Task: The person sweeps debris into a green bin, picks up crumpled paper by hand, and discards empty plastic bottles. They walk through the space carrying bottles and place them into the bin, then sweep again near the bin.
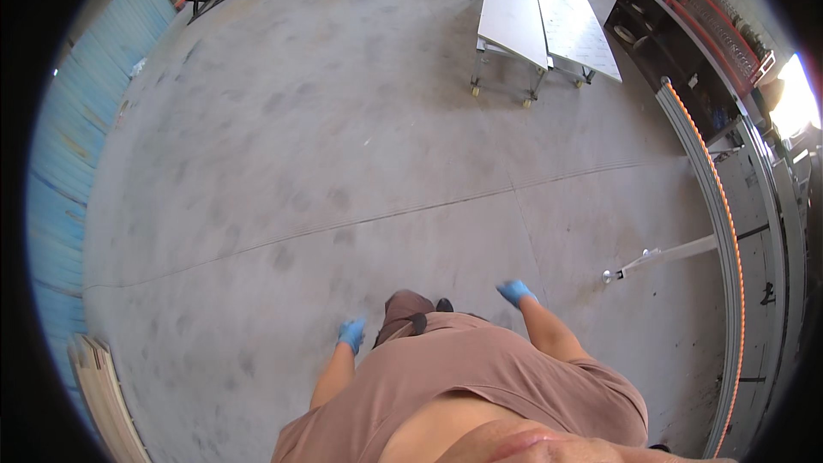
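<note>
My left hand (351, 333), in a blue glove, hangs beside my left thigh over the grey floor (283, 206). It holds nothing, and its loose fingers look slightly blurred and a little apart. Farther out on the other side, my right hand (514, 291), gloved in blue too, swings away from my body with nothing in it. Its fingers stretch loosely forward and left. Neither hand touches anything. Between them show my brown trouser leg (403, 307) and the dark tip of a shoe (444, 304).
Ahead to the right stand wheeled tables with long white panels (570, 13). A dark shelf unit (669, 51) stands beyond. On the right, a metal frame with an orange strip (724, 206) has a leg (669, 255) reaching out. Blue sheeting (69, 171) and boards (103, 394) line the left.
</note>
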